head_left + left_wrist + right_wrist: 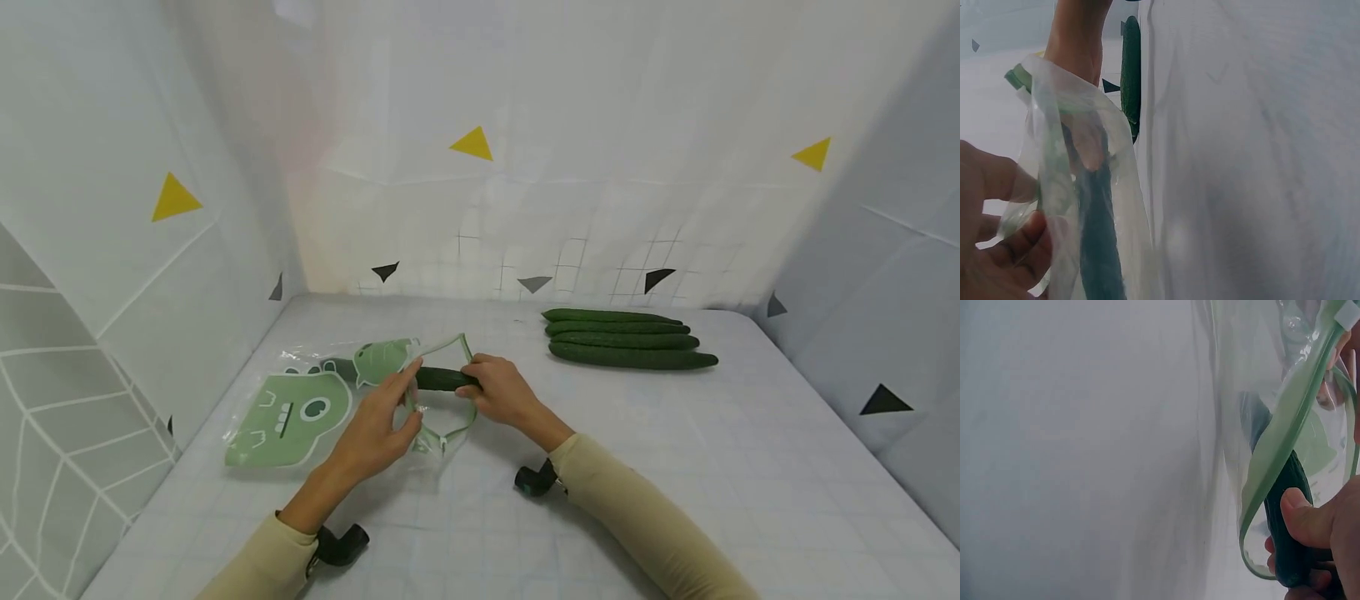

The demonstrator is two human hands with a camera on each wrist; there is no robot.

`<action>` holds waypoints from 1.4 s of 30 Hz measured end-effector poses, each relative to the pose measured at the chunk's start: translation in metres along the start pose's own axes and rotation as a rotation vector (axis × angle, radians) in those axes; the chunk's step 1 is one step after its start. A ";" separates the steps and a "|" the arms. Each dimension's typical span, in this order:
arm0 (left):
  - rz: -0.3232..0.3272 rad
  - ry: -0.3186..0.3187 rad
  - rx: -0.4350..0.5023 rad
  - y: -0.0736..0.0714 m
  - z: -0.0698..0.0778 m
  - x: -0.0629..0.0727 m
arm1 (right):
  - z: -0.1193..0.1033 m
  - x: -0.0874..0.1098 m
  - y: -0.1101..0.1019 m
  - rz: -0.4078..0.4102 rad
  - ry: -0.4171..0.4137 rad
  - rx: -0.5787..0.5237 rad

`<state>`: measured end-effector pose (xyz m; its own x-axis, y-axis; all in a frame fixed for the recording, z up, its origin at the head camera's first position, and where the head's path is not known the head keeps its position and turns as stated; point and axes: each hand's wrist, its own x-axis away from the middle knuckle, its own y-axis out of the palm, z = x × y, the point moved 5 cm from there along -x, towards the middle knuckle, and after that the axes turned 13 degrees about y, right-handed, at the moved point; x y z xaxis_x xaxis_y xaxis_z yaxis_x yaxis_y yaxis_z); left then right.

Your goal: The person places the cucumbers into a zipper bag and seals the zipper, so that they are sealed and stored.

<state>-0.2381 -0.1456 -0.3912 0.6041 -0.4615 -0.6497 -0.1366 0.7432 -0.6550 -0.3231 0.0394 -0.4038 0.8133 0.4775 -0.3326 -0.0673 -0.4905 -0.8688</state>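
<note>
A clear zip bag (pixel 288 425) printed with a green one-eyed monster lies on the left half of the table, its green-edged mouth held wide and facing right. My left hand (pixel 378 429) pinches the bag near that mouth, thumb and fingertips on the film in the left wrist view. My right hand (pixel 504 392) grips one end of a dark green cucumber (pixel 441 379). Most of that cucumber's length lies inside the bag, its far part seen through the plastic. In the right wrist view, the thumb presses along the cucumber (pixel 1282 537), beside the green zip rim (pixel 1297 419).
Several more cucumbers (pixel 633 358) lie side by side at the back right of the table. A white slider (pixel 1349 315) sits on the bag's zip. White sheeting walls (pixel 600 100) with yellow and dark triangles enclose the table (pixel 675 483) at the back and sides.
</note>
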 end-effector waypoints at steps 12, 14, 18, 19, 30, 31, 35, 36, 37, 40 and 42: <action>-0.016 -0.011 0.011 0.001 0.001 0.000 | -0.014 -0.009 0.008 0.077 0.011 0.008; -0.022 -0.016 0.022 0.001 0.001 0.000 | -0.016 -0.011 0.012 0.081 0.018 0.014; -0.027 -0.003 0.056 0.002 0.000 0.001 | -0.019 -0.016 0.016 0.084 0.035 0.015; -0.028 0.005 0.071 0.002 0.000 0.001 | -0.020 -0.016 0.017 0.084 0.040 0.013; -0.063 0.045 0.154 0.004 0.005 -0.002 | -0.018 -0.025 0.026 0.069 0.080 0.076; -0.065 0.046 0.154 0.004 0.005 -0.002 | -0.016 -0.026 0.027 0.058 0.086 0.086; -0.060 0.058 0.140 0.006 0.004 -0.002 | -0.011 -0.025 0.031 0.003 0.112 0.126; -0.056 0.063 0.134 0.006 0.004 -0.001 | -0.010 -0.025 0.033 -0.013 0.116 0.142; -0.055 0.068 0.128 0.007 0.004 -0.001 | -0.009 -0.024 0.033 -0.029 0.118 0.157; -0.055 0.072 0.105 0.010 0.003 0.000 | -0.007 -0.020 0.034 -0.049 0.115 0.226; -0.061 0.063 0.093 0.011 0.002 0.000 | -0.006 -0.016 0.031 -0.029 0.111 0.266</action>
<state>-0.2380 -0.1363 -0.3979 0.5579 -0.5344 -0.6350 -0.0266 0.7532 -0.6572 -0.3350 0.0120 -0.4230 0.8742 0.3989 -0.2770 -0.1806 -0.2624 -0.9479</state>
